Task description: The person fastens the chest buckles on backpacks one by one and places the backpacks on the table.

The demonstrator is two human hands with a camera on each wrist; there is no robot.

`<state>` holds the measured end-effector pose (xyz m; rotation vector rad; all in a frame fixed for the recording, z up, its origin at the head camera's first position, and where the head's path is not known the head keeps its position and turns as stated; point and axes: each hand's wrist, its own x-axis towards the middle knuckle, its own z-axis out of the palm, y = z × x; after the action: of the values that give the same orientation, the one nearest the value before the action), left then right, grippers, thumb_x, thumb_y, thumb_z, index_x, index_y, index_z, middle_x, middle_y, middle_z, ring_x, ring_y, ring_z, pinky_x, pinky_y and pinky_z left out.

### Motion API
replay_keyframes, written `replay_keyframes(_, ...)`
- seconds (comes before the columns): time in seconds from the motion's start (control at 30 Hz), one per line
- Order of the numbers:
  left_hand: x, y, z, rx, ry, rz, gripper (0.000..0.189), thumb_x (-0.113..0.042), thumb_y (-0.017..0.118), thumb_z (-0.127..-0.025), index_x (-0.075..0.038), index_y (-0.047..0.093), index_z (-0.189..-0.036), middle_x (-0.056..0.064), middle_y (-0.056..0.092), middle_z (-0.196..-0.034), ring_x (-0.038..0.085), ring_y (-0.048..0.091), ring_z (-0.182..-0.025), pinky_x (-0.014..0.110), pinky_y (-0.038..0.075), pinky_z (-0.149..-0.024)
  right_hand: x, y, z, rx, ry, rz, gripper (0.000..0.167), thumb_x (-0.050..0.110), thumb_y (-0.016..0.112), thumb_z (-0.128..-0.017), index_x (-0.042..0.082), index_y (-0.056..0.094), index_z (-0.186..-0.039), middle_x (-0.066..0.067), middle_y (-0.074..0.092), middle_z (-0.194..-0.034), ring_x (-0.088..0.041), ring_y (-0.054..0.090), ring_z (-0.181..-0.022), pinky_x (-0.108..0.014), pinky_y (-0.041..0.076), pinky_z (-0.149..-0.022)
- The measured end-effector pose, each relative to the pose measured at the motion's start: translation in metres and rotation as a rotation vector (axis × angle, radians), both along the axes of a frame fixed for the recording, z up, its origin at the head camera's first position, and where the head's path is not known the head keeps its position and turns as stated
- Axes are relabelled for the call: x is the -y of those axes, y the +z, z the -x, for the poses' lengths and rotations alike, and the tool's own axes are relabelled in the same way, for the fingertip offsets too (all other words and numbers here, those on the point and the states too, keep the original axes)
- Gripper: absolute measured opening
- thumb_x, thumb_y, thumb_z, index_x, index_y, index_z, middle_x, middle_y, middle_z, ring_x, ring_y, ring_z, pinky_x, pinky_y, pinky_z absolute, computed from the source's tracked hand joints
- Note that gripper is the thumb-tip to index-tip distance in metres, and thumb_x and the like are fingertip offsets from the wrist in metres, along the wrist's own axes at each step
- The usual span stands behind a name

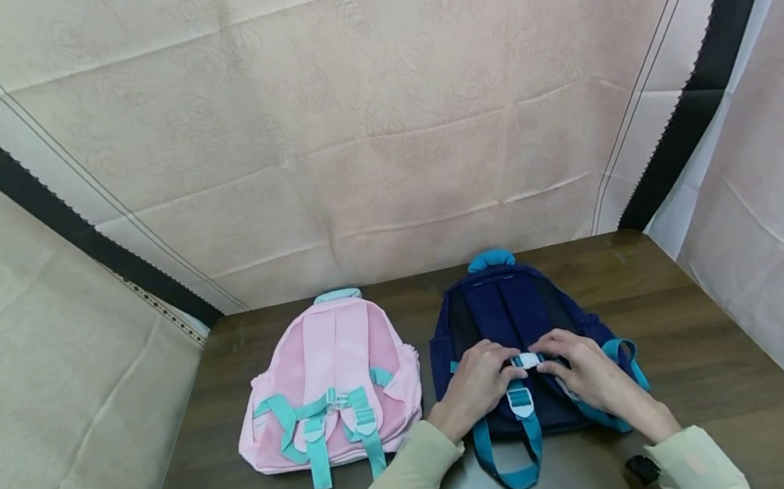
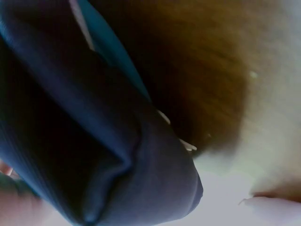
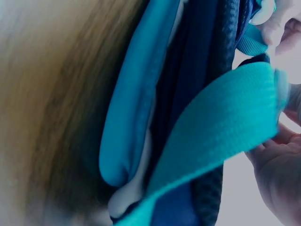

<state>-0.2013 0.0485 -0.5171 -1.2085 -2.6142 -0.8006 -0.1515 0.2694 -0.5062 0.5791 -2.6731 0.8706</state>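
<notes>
A navy blue backpack (image 1: 499, 305) lies on the table with its shoulder straps facing up. Across those straps runs a teal chest strap with a white buckle (image 1: 527, 360). My left hand (image 1: 477, 385) pinches the buckle from its left side, and my right hand (image 1: 583, 372) grips it from the right. The fingers partly cover the buckle, so I cannot tell whether it is fastened. In the right wrist view a teal webbing strap (image 3: 221, 122) loops in front of the hands. Only dark fabric of the navy backpack (image 2: 155, 174) fills much of the left wrist view.
A pink backpack (image 1: 316, 340) with teal straps and a buckle lies to the left on the brown wooden table (image 1: 194, 472). Near my right sleeve is a small black object (image 1: 643, 469). Pale fabric sheets (image 1: 379, 118) rise behind the table and at both sides.
</notes>
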Motion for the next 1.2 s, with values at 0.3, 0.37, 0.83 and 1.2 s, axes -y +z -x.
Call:
replay_keyframes(0.3,0.004,0.002,-0.002,-0.006,0.033,0.073,0.029,-0.029,0.077,-0.103,-0.01,0.081,-0.125,0.001,0.084,-0.115,0.011,0.074,-0.105,0.018,0.059,-0.095,0.006,0.003,0.002,0.056,0.008,-0.006,0.024,0.0,0.083,-0.091,0.008,0.081,-0.114,-0.001,0.076,-0.108,-0.023,0.076,-0.098,-0.037,0.067,-0.083)
replay_keyframes(0.37,0.007,0.003,-0.003,-0.016,0.045,0.111,0.031,-0.031,0.076,-0.104,-0.012,0.081,-0.128,0.0,0.083,-0.119,0.012,0.073,-0.108,0.019,0.058,-0.097,0.008,0.003,0.002,0.086,0.003,-0.003,0.022,0.002,0.084,-0.092,0.008,0.081,-0.113,-0.002,0.077,-0.108,-0.023,0.076,-0.097,-0.04,0.067,-0.083)
replay_keyframes(0.83,0.044,0.024,-0.016,-0.044,0.071,0.14,0.028,-0.028,0.074,-0.106,-0.016,0.079,-0.131,-0.001,0.079,-0.126,0.013,0.066,-0.12,0.022,0.058,-0.104,0.031,0.014,-0.001,0.022,-0.056,0.027,0.035,0.007,0.088,-0.09,0.001,0.078,-0.123,-0.008,0.078,-0.115,-0.024,0.074,-0.096,-0.041,0.066,-0.082)
replay_keyframes(1.2,0.099,0.051,-0.024,-0.014,0.114,0.122,0.022,-0.024,0.076,-0.104,-0.013,0.082,-0.122,0.002,0.082,-0.118,0.017,0.069,-0.109,0.025,0.062,-0.094,0.081,0.027,-0.002,-0.012,0.038,0.09,0.031,0.008,0.087,-0.092,0.004,0.079,-0.121,-0.007,0.078,-0.114,-0.026,0.077,-0.095,-0.04,0.067,-0.081)
